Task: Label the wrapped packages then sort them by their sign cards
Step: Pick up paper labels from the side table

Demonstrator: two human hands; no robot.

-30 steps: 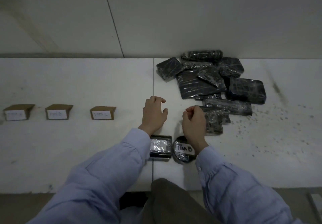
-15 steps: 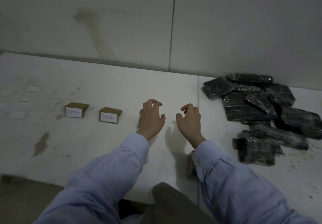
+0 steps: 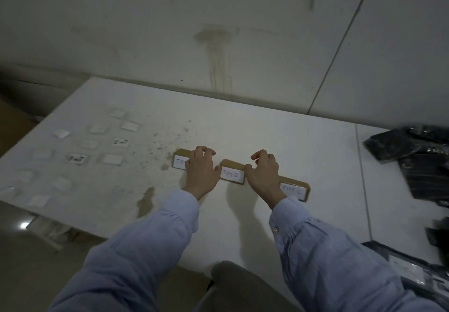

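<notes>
Left hand (image 3: 201, 174): released, fingers loosely curled, nothing in them; it covers the right part of the left card (image 3: 179, 160).
Right hand (image 3: 263, 175): released too, fingers loosely curled and empty; thumb just beside the middle card (image 3: 232, 173), wrist covering the near corner of the right card (image 3: 294, 189).
Cards: three brown folded cards with white written faces, in a slanting row on the table (image 3: 243, 129).
Labels (image 3: 75, 158): white slips scattered over the table's left end, well apart from the cards; two show writing, the rest look blank.
Packages (image 3: 413, 158): black, wrapped, piled at the right edge of view, apart from the cards; another (image 3: 410, 269) lies blurred at lower right.
Sleeves (image 3: 150, 239): light blue.
</notes>
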